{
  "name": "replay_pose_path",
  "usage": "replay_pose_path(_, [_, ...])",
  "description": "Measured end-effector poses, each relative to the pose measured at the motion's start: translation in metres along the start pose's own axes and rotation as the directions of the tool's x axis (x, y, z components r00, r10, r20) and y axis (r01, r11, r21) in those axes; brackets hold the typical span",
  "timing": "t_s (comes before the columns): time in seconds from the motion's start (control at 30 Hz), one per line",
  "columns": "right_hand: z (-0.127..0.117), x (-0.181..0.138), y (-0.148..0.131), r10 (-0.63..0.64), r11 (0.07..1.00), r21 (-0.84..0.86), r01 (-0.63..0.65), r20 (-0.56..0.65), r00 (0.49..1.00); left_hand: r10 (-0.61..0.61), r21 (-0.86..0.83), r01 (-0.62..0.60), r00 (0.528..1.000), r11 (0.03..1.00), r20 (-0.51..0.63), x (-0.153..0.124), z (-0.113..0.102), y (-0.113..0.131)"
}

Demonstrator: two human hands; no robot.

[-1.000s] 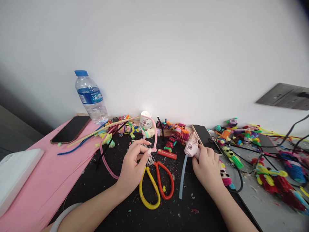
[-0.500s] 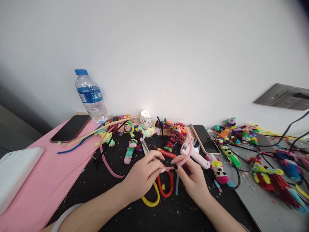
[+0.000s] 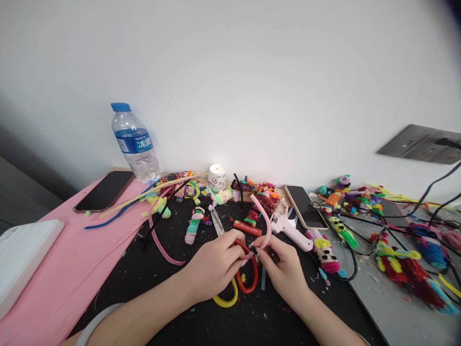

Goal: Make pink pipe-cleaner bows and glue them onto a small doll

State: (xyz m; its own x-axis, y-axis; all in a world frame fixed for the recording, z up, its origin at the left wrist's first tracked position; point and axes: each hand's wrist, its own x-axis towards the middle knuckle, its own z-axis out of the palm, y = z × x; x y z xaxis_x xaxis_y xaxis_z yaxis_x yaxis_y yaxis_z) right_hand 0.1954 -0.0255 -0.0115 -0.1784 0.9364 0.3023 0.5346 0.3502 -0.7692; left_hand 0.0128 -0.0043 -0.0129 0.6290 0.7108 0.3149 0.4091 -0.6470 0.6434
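Observation:
My left hand (image 3: 213,266) and my right hand (image 3: 282,266) meet over the black mat (image 3: 151,274), both pinching the lower end of a short pink pipe cleaner (image 3: 264,222) that curves up and back from my fingers. Under my hands lie scissors (image 3: 236,283) with one yellow and one red handle, partly hidden. A pink glue gun (image 3: 290,229) rests just right of my right hand, and a small red stick (image 3: 247,228) lies behind my fingers.
A water bottle (image 3: 135,144) and a dark phone (image 3: 104,191) stand back left on pink paper (image 3: 65,269). A lit candle (image 3: 217,177), a second phone (image 3: 305,200), several pipe-cleaner figures (image 3: 193,226) and black cables (image 3: 355,262) crowd the back and right. A white box (image 3: 21,254) sits far left.
My right hand let go of the glue gun and came to the centre. Both hands now hold a short pink pipe cleaner, whose free end has swung up and leftward.

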Motion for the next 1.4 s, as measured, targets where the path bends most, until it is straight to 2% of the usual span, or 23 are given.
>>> replay_pose_path(0.2, [0.0,-0.002,-0.003,-0.1,0.994,-0.046,0.098,-0.033,0.994,-0.08,-0.104,0.072,0.994,0.992,-0.07,-0.001,0.002,-0.001])
replay_pose_path(0.4, [-0.001,-0.003,-0.007,-0.156,0.987,0.026,0.158,-0.06,0.986,-0.231,-0.3,0.173,0.959,0.938,-0.167,0.0,0.002,0.0])
replay_pose_path(0.57, [-0.001,-0.002,-0.01,-0.233,0.97,0.054,0.238,-0.089,0.968,-0.344,-0.445,0.252,0.929,0.86,-0.139,0.001,0.001,0.0])
replay_pose_path(0.7, [0.0,-0.002,-0.009,-0.272,0.958,0.064,0.28,-0.104,0.957,-0.369,-0.558,0.253,0.924,0.79,-0.102,0.003,0.0,-0.004])
replay_pose_path(0.87, [0.003,-0.006,-0.006,-0.194,0.973,0.109,0.204,-0.098,0.976,-0.384,-0.663,0.267,0.923,0.7,-0.034,0.006,-0.003,-0.003])
replay_pose_path(0.97, [0.009,-0.009,-0.004,-0.087,0.981,0.163,0.106,-0.119,0.989,-0.401,-0.725,0.298,0.915,0.62,0.033,0.006,-0.002,-0.003])
replay_pose_path(1.13, [0.014,-0.012,-0.005,0.086,0.956,0.289,-0.042,-0.14,0.986,-0.369,-0.82,0.271,0.926,0.504,0.08,0.004,0.002,-0.005])
replay_pose_path(1.4, [0.013,-0.011,-0.005,0.104,0.946,0.314,-0.077,-0.071,0.992,-0.295,-0.918,0.287,0.933,0.274,0.204,0.005,0.001,-0.001])
